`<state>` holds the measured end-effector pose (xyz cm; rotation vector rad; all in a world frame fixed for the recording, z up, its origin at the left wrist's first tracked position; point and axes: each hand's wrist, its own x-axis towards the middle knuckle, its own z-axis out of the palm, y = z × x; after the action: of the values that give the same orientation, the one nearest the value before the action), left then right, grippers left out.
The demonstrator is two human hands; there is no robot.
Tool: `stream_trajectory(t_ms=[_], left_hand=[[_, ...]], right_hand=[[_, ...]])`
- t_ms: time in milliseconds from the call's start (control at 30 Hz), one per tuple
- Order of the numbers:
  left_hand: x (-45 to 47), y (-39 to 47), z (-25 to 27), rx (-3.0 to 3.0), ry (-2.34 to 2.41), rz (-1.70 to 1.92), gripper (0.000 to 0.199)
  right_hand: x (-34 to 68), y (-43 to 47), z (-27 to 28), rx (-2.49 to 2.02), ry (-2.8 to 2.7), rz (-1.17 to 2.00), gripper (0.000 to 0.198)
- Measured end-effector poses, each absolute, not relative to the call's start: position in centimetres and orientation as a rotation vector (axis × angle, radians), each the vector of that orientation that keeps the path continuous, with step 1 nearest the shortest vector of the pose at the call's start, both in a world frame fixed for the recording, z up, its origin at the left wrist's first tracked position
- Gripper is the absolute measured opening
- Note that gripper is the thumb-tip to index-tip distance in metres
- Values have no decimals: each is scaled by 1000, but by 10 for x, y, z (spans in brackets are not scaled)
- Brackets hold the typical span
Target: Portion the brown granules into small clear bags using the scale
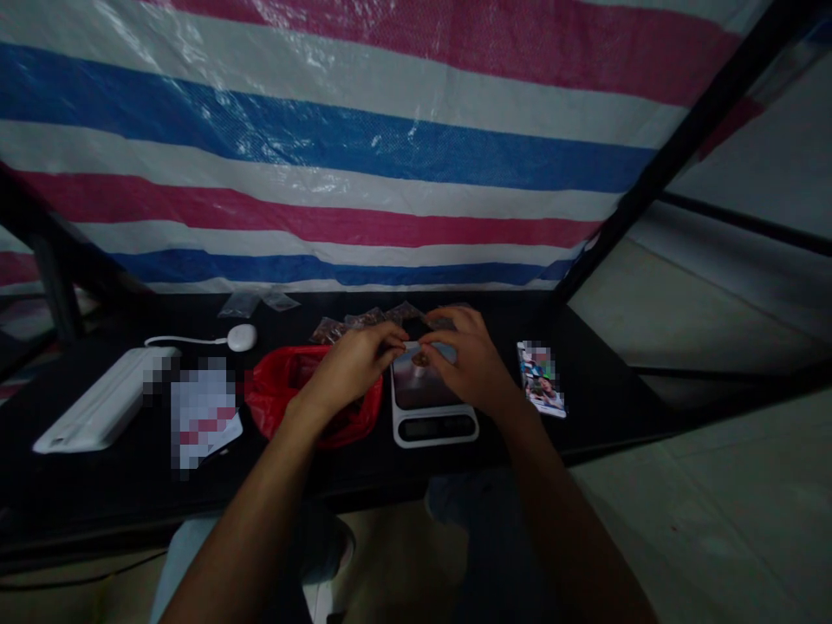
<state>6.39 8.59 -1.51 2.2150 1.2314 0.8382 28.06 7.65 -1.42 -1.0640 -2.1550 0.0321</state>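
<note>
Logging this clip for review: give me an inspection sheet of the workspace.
Surface: black table, dim light.
Job's things: small clear bag held over scale; red bag beside it.
Clutter: more small bags, white case, card, paper.
Hands: left hand and right hand both pinch the small clear bag.
Cables: white cable to a white puck.
Surroundings: striped tarp, black frame, tiled floor.
</note>
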Motion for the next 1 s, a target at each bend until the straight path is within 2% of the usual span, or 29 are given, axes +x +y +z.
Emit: stream_trajectory(t_ms=[233,500,800,1000], left_hand=[[85,84,-16,2223,1237,846,27],[80,81,-17,2259,1243,897,22],[52,69,-33,2144,1334,978,28],[46,63,-40,2101,1355,992,27]], right_hand=[[291,88,-48,-1143,-2026,250,14],[305,94,-44,-1148,-1878,345,17],[343,134,-45,-1574,-2137,87,29],[329,139,-40,-1702,-2251,-33,24]])
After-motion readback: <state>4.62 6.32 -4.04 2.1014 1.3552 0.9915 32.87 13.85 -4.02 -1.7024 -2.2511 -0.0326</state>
